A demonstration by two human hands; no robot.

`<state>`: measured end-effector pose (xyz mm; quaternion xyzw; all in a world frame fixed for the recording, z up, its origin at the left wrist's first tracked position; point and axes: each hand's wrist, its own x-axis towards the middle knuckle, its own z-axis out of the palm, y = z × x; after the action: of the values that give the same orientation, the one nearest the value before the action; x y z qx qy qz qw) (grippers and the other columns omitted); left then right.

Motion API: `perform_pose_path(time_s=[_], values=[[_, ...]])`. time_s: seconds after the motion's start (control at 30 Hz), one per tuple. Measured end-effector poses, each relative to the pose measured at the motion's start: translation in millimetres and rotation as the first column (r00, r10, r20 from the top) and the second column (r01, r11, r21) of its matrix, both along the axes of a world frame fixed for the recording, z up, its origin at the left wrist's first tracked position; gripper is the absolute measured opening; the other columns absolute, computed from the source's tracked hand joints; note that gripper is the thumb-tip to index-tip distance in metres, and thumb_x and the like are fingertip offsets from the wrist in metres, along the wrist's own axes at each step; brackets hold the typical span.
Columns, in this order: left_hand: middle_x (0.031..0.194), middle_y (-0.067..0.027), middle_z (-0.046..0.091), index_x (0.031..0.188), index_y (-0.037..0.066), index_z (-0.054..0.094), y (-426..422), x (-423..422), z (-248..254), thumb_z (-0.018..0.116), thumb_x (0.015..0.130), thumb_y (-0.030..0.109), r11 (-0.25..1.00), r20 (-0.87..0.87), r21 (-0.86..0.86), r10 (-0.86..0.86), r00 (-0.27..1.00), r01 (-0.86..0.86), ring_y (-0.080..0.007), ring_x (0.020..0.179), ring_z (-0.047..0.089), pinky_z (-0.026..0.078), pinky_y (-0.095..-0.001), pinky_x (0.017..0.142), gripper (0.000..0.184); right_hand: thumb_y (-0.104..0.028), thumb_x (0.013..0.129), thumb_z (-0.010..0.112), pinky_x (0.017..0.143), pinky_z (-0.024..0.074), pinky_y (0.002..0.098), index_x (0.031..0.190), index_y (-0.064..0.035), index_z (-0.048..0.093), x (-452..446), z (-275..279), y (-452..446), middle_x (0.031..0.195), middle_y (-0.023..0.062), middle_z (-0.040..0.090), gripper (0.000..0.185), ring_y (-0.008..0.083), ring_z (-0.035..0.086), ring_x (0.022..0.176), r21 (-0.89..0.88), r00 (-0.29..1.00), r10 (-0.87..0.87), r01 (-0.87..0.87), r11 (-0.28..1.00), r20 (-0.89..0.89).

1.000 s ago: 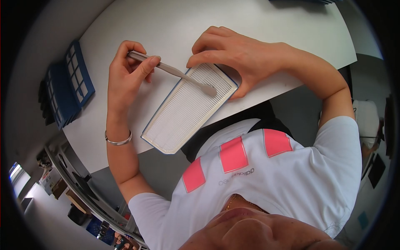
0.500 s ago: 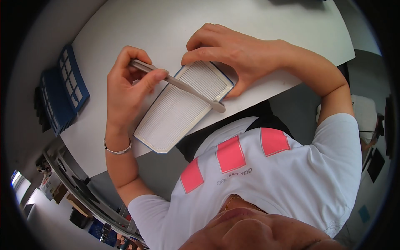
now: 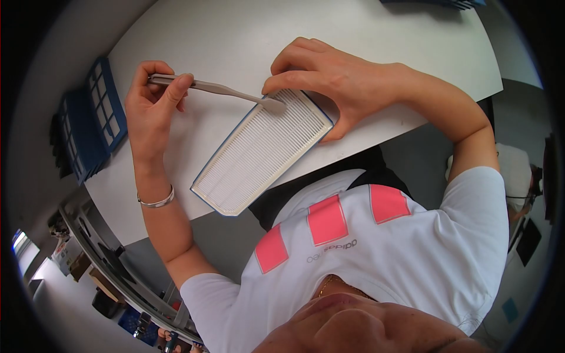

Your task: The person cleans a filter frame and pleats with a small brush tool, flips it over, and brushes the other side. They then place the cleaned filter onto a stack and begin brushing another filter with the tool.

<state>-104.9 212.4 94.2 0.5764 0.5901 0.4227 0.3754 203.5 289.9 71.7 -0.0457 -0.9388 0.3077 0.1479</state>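
A grey tool (image 3: 215, 89) is held in the left hand (image 3: 148, 109), its handle pinched between the thumb and the bent fingers. The fingers are closed around the shaft, and its rear end is covered in part by the forefinger. The rounded head (image 3: 274, 106) is placed over the ribs of a pleated panel (image 3: 259, 154), near the panel's upper-left border; contact appears to be made there.

The wider end of the panel is spanned by the right hand (image 3: 341, 79), which is arched and widely spread: the border on one side is met by the fingers, the opposite corner by the thumb. The panel is thus grasped by its rim, and the ribs between are left exposed.

The panel is set obliquely over the near edge of a white tabletop (image 3: 235, 32), and the narrower end is seen to project past that edge, close to the dark clothing (image 3: 376, 162). To the left, blue frames (image 3: 109, 112) are stood at the table's side, well apart from the panel. Beyond both hands, a broad stretch of white surface is seen, bordered at the far right by a blue item (image 3: 438, 3), only partly in view.
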Motion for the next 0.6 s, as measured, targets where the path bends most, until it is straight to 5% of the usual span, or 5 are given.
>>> perform_pose_path(time_s=[0.27,0.43,0.6], values=[[0.074,-0.0012,0.062,0.104,0.006,0.058,-5.7,15.9,3.2,0.076,0.093,0.017,0.992,-0.029,0.125,0.005,1.0,-0.001,-0.008,0.063,0.056,0.043,-0.0207,0.058,0.024,-0.028,0.059,0.089,0.103,0.0407,0.0451,0.136,-0.0095,0.053,0.5,1.1,-0.1,0.125,0.016,0.051,0.087,0.036,0.048,0.119,0.013,1.0,-0.004,0.004,1.0,-0.002],[0.075,-0.002,0.062,0.103,0.006,0.058,-3.5,28.5,-5.8,0.077,0.092,0.019,0.993,-0.002,-0.091,-0.074,0.997,0.074,-0.008,0.063,0.057,0.046,-0.0214,0.059,0.026,-0.031,0.059,0.087,0.102,0.0421,0.0426,0.131,-0.0066,0.054,1.3,1.3,0.1,0.123,0.0154,0.053,0.083,0.035,0.05,0.116,0.051,1.0,0.015,-0.015,0.999,-0.002],[0.073,-0.0019,0.062,0.103,0.006,0.058,-2.2,17.0,-4.9,0.079,0.091,0.021,1.0,-0.025,0.002,-0.011,1.0,0.011,-0.0076,0.063,0.056,0.046,-0.0207,0.059,0.028,-0.027,0.058,0.089,0.102,0.0407,0.0453,0.136,-0.0106,0.053,-1.1,-1.0,-0.8,0.124,0.0162,0.052,0.087,0.0361,0.048,0.118,-0.052,1.0,-0.028,0.028,0.998,0.001]])
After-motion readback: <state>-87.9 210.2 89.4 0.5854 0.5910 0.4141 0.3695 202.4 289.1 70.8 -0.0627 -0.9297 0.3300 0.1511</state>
